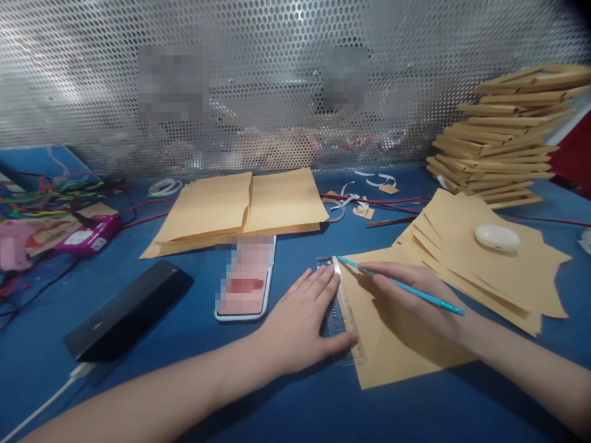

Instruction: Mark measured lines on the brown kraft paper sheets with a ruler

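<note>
At 6 o'clock, left hand (302, 320) lies flat, pinning ruler (344, 307) on sheet (392, 344); right hand (415, 295) grips pen (401, 286), tip at 12 o'clock end. Ruling step; ruler must hold firm.

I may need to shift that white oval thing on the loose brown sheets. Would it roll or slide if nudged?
The white oval object looks smooth and rounded, so it would probably slide or rock rather than stay put. It rests on fanned loose brown sheets, which may shift with it. It seems small and likely light.
</note>
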